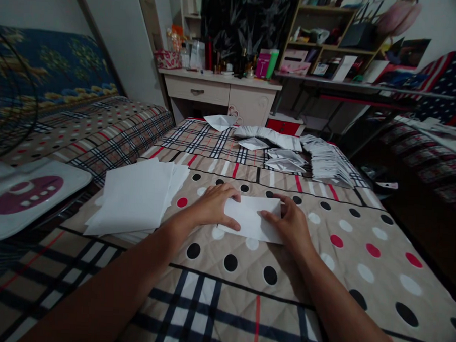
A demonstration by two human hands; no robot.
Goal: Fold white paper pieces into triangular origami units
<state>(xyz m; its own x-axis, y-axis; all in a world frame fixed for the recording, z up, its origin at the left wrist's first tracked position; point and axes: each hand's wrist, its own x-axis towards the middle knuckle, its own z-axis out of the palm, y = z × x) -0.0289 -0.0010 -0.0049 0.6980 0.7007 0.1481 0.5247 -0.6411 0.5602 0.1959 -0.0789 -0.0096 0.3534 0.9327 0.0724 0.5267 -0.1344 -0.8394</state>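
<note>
- The left hand (216, 206) reached in from the lower left, its fingers curved round the far corner and its thumb along the near edge, gripping the paper's left end.
- The right hand (294, 224) pinched the right end, thumb flat on top, fingers bent behind the edge.
- The white paper (251, 220) lay low over the dotted bed cover (212, 258), between both hands, right of a stack of sheets (136, 194).
- Most right-hand fingertips were hidden, as was the paper's underside; whether it touched the cover everywhere could not be told.
- Both forearms were cut off by the bottom edge.
- Farther back, folded paper pieces (328, 163) overlapped too closely to count.
</note>
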